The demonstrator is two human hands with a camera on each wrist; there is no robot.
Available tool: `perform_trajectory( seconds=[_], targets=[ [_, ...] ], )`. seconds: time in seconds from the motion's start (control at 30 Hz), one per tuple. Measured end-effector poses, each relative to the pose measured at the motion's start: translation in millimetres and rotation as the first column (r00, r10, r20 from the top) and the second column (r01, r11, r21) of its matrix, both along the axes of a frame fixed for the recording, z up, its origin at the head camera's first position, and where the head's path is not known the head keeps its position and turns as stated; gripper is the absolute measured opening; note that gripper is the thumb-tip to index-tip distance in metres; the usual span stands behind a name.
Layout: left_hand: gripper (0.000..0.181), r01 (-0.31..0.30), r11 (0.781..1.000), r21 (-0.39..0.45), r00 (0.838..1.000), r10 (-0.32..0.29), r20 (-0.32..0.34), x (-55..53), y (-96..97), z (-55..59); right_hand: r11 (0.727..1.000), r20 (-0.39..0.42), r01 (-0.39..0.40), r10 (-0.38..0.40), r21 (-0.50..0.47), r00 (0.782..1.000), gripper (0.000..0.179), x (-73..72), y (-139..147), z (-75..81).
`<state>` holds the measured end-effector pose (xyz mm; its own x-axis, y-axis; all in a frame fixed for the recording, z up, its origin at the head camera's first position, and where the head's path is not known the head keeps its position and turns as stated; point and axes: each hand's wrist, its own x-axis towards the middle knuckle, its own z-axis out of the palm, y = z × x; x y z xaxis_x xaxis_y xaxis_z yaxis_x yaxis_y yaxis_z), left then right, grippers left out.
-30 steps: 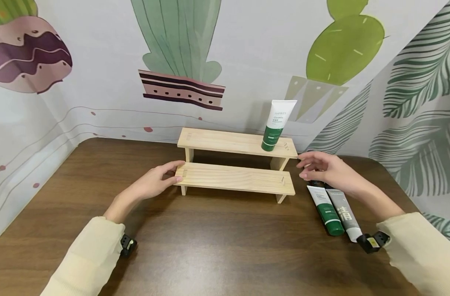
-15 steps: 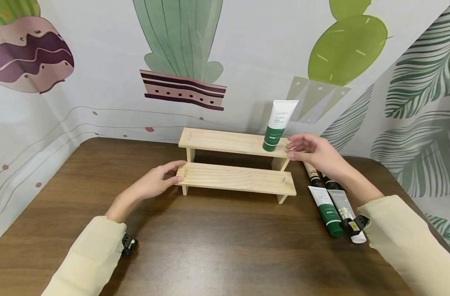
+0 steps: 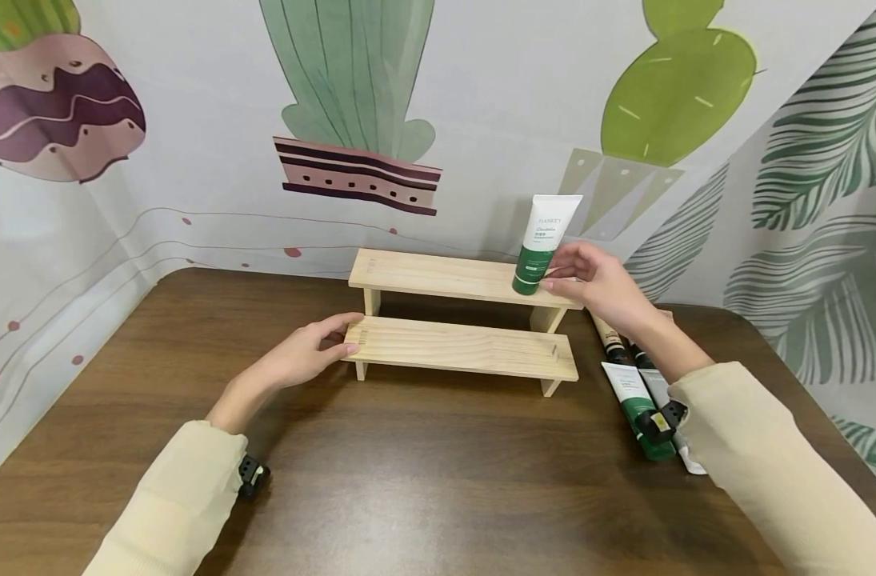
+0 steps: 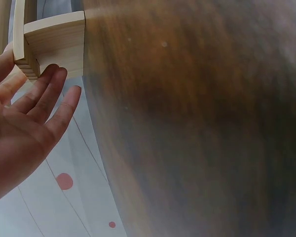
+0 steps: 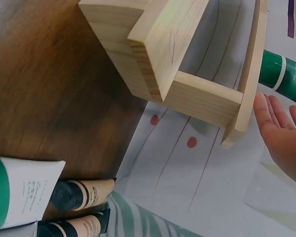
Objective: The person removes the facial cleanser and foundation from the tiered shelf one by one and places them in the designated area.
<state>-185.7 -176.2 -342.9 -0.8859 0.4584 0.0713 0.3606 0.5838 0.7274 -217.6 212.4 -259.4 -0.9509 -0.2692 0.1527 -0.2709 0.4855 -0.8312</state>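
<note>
A two-tier wooden display shelf [image 3: 459,344] stands on the table, its upper board behind and above the lower one. My left hand [image 3: 301,352] grips the left end of the lower board, thumb at the front corner; in the left wrist view the other fingers [image 4: 49,94] extend beside the end leg. On the right part of the upper board, a white and green squeeze tube [image 3: 542,240] stands cap down. My right hand [image 3: 599,284] is at the tube's right side, thumb at its lower edge and fingers partly behind it. The right wrist view shows those fingers [image 5: 274,111] fairly straight near the green end.
Right of the shelf lie another white and green tube [image 3: 628,392], a grey tube [image 3: 657,384] partly under the right wrist, and beige tubes with black caps [image 5: 91,192]. A patterned cloth [image 3: 488,120] hangs directly behind the brown table [image 3: 409,480].
My right hand has moved left and up from beside the shelf to the standing tube, uncovering the beige tubes. The left hand stays on the lower board.
</note>
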Motion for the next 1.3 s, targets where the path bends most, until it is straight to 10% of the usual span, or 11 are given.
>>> perform_trajectory(
  seconds=[1.3],
  targets=[
    [0.045,-0.002,1.000,0.005,1.000,0.002,0.011,1.7,0.4,0.6,0.983,-0.066,-0.037,0.026,-0.182,0.997,0.044,-6.2,-9.1,-6.3]
  ],
)
